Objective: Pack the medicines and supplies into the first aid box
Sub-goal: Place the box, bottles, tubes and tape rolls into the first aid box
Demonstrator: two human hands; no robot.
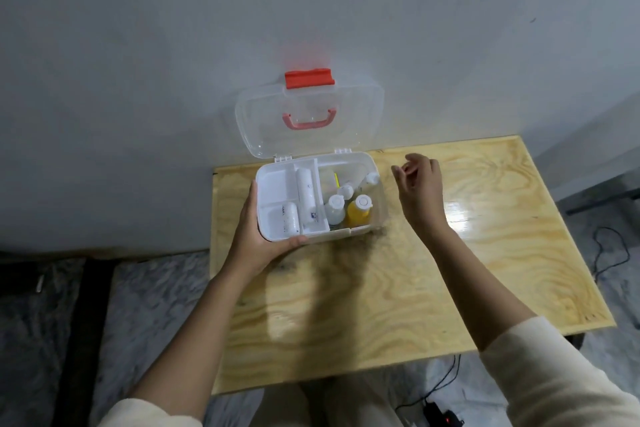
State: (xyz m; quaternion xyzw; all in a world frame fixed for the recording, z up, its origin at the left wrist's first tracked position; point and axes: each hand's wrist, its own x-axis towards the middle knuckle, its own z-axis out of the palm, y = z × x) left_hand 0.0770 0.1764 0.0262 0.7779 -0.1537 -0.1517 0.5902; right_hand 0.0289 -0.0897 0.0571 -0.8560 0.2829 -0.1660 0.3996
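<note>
The first aid box (pixel 313 199) sits at the far left corner of the wooden table (pixel 485 253), close against the grey wall (pixel 138 45). Its long axis runs left to right across the view, and its clear lid (pixel 308 114) stands open and upright at the back, hinged on the far side, with the pink handle (pixel 309 118) and the red latch (pixel 309 78) facing the camera.

The left hand (pixel 258 239) cups the box's near-left corner — palm along the left wall, thumb lying along the front rim, fingers hidden beneath or behind the box. Its forearm reaches in from the lower left, the cream sleeve pushed back.

Inside, a white tray (pixel 291 204) fills the left half. It holds two white rolls: a short one (pixel 290 217) in the near-left compartment and a long one (pixel 307 196) in the narrow middle compartment, both lying with their long axes running front to back. The far-left compartment shows nothing in it. The right half holds upright bottles — one clear with a white cap (pixel 335 208), one yellow with a white cap (pixel 360 209), and two more white caps behind them (pixel 372 178), too blurred to tell apart further.

The right hand (pixel 420 184) hangs in the air just beside the box's right end, touching nothing, fingers loosely curled and empty, wrist bent, forearm coming up from the lower right.
</note>
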